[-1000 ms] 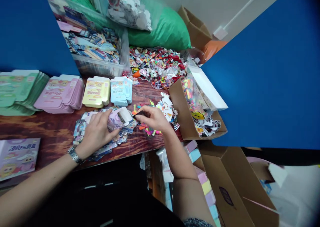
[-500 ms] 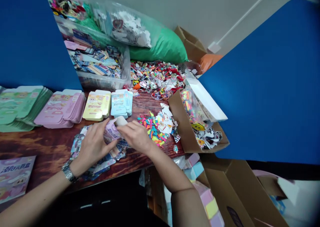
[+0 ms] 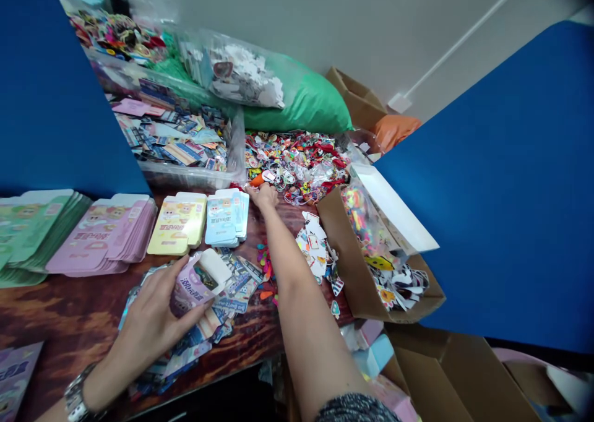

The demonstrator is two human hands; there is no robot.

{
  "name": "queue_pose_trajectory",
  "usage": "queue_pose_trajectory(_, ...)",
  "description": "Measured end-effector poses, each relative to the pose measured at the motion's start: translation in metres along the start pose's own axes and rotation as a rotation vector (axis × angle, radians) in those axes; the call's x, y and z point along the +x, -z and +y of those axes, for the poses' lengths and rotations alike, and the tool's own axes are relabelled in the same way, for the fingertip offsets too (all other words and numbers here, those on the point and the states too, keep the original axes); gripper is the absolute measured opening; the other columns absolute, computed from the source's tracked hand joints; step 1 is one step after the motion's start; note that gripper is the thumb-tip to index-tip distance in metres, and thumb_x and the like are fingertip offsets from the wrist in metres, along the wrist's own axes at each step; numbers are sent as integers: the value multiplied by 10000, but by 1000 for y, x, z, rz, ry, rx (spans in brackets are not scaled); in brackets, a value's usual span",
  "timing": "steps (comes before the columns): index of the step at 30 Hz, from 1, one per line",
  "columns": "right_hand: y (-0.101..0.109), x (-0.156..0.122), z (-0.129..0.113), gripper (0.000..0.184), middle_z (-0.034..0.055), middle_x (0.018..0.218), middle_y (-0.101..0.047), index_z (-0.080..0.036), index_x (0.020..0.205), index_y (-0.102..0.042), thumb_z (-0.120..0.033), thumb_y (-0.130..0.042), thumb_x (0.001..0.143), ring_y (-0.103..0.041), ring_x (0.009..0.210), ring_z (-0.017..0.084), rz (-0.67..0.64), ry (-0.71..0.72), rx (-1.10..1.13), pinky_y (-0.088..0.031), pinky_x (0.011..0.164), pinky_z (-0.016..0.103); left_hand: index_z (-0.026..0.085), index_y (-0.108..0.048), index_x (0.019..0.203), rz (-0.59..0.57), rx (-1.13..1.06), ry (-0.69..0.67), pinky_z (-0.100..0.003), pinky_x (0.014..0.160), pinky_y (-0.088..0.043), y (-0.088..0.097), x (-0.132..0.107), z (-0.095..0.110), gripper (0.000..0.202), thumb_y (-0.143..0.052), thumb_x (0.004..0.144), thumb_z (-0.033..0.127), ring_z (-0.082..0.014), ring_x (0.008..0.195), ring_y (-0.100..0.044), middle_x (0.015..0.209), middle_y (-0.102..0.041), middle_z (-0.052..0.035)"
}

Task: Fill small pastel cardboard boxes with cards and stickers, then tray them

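Observation:
My left hand (image 3: 155, 314) grips a small open purple box (image 3: 197, 283) over a spread of printed cards (image 3: 232, 286) on the wooden table (image 3: 69, 310). My right hand (image 3: 263, 195) is stretched far forward, its fingers curled at the near edge of a heap of small colourful wrapped trinkets (image 3: 297, 159). What the fingers hold, if anything, is hidden. Beside that hand lies a stack of flat blue boxes (image 3: 226, 216).
Flat box stacks lie in a row: yellow (image 3: 177, 223), pink (image 3: 102, 233), green (image 3: 32, 230). A clear bin of cards (image 3: 185, 143) stands behind. An open cardboard box (image 3: 371, 249) of stickers sits right. Blue panels (image 3: 505, 180) flank both sides. A green bag (image 3: 306, 103) lies at the back.
My right hand left the purple box and reached forward to the trinket heap. My left hand kept the box, whose flap now stands open. The view tilted upward.

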State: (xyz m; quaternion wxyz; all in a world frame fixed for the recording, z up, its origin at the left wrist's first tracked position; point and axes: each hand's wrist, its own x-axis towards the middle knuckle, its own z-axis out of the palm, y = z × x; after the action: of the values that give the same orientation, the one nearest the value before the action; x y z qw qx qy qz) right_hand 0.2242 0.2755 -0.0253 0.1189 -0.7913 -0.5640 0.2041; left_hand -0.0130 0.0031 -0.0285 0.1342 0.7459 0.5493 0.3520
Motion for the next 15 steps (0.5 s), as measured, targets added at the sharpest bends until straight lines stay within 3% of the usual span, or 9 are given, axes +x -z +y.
queue_pose_trajectory(7, -4, 7, -3, 681, 226, 1385, -634, -137, 1269, -625, -626, -778, 821, -606, 1318, 366, -14, -70, -24, -507, 1071, 515, 209, -431, 1511, 6, -7, -1, -474, 976, -551, -7, 2, 1, 786, -631, 894, 653, -335, 1134, -668, 1284, -662, -150)
queue_pose_trajectory(12, 2, 0, 11, 570, 163, 1232, -733, -156, 1270, -605, -552, -741, 883, -705, 1153, 308, -15, -6, 7, -546, 993, 423, 199, -408, 1524, -14, -12, -32, -453, 985, -553, -8, -1, -2, 793, -642, 898, 627, -328, 1166, -658, 1319, -646, -163)
queue_pose_trajectory(15, 4, -5, 19, 513, 147, 1253, -730, -170, 1340, -560, -449, -704, 934, -700, 1151, 282, 27, 71, 34, -538, 988, 389, 190, -398, 1531, -12, 11, -54, -441, 983, -558, -8, -4, -5, 801, -636, 902, 625, -326, 1172, -658, 1335, -638, -172)
